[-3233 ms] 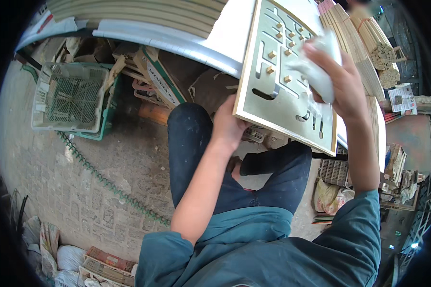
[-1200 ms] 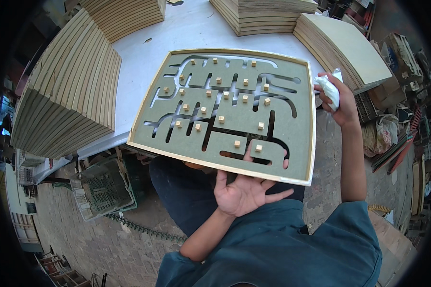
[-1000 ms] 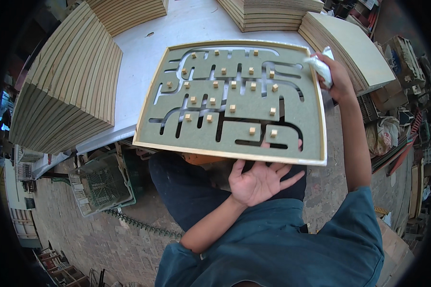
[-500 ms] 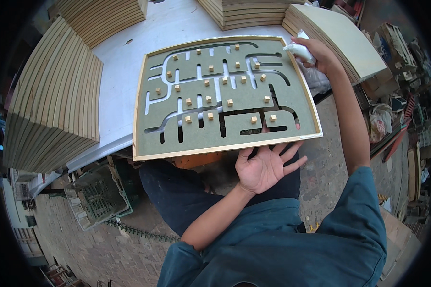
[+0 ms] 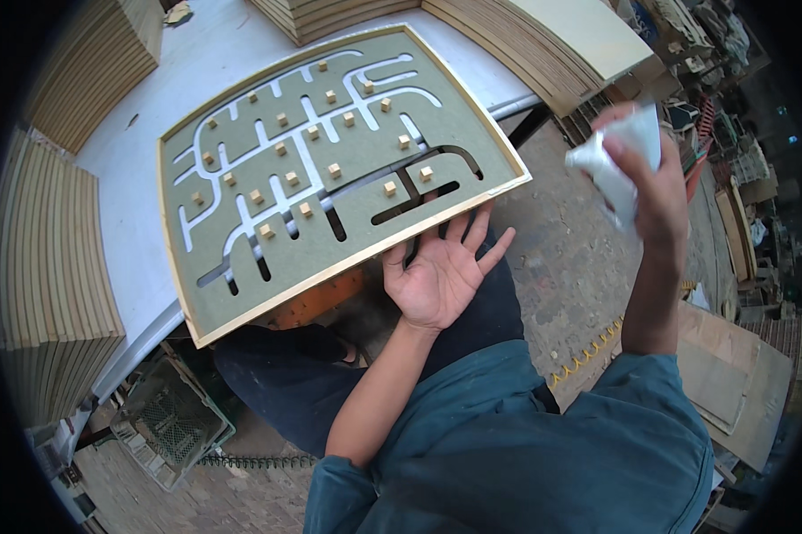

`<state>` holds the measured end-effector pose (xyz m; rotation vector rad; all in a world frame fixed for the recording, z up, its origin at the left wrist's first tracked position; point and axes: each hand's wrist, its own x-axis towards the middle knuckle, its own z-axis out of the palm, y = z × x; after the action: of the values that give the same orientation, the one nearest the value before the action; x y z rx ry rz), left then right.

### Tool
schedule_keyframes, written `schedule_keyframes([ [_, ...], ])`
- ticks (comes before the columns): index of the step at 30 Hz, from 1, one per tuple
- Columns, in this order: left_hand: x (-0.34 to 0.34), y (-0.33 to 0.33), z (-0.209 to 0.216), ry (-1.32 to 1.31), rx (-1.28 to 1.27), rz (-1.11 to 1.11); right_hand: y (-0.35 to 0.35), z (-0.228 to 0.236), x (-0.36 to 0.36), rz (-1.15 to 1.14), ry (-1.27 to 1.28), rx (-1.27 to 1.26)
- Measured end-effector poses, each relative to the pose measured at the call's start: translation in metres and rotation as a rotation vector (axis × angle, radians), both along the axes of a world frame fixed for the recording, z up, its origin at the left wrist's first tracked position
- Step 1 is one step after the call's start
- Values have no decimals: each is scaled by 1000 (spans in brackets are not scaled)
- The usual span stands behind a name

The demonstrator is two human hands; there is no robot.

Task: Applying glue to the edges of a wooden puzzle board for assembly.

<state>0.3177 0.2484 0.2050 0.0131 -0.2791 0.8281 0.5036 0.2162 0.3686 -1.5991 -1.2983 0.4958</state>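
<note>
A shallow wooden tray board has a grey-green panel with curved, branching slots and a pale wooden rim. Several small wooden cubes stand scattered on the panel. The board tilts, its near edge jutting past the white table. Under that near edge lies my left hand, palm up with fingers spread, the fingertips partly hidden beneath the board. Off to the right and apart from the board, my right hand grips a soft white plastic pouch with a tapered end. This hand is blurred by motion.
Stacks of wooden panels stand on the white table: one at left, another at far left, more at the back right. Below left sits a plastic crate. A yellow coiled hose hangs at right, near leaning boards.
My right hand has drawn the pouch away from the board's right corner, toward me and rightward. The board now appears turned and farther left in view, with my left hand still under its edge.
</note>
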Motion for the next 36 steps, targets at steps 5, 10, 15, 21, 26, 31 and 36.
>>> schedule_keyframes([
  [5, -10, -4, -11, 46, 46, -66, -26, -19, -28, 60, -25, 11],
  [10, -40, 7, -44, 553, 146, -71, 9, -12, -79, 248, -57, 36],
  [15, -43, 0, -60, 935, -126, 17, 39, -10, -122, 604, -227, -89],
  [21, -31, -4, -48, 854, -109, 175, 74, -11, -200, 891, -304, -55],
  [26, -34, -4, -32, 893, -120, 114, 98, -25, -263, 1034, -401, 14],
  [31, -42, -5, -27, 832, -157, 145, 108, -54, -292, 1019, -401, 172],
  [36, -48, -1, -28, 772, -157, 155, 108, -48, -302, 1025, -498, 83],
])
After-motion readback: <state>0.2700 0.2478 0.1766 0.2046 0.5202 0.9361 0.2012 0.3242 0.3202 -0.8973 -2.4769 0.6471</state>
